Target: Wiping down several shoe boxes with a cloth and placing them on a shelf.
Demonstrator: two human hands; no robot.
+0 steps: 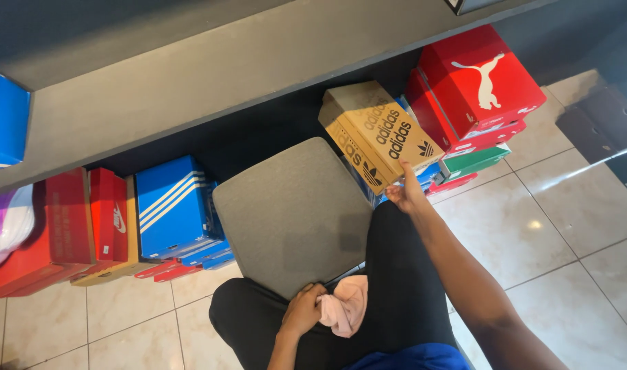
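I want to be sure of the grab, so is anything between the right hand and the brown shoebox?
Nothing visible: the right hand is already touching the lower edge of the brown shoebox, which is tilted against the stacked red shoeboxes.

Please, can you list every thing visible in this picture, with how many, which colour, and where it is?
Tan cardboard shoe box: one, tan, tilted, under the shelf, held by the right hand.
Pink cloth: one, pink, on the lap.
Grey square cushioned stool: one, grey, centre.
Red shoe boxes: several, red, stacked at right.
Green shoe box: one, green, under the red stack.
Blue striped shoe box: one, blue, left of the stool.
Red boxes on the left: several, red.
Dark shelf: one, grey, top.
Left hand: grips the cloth.
Right hand: on the tan box.
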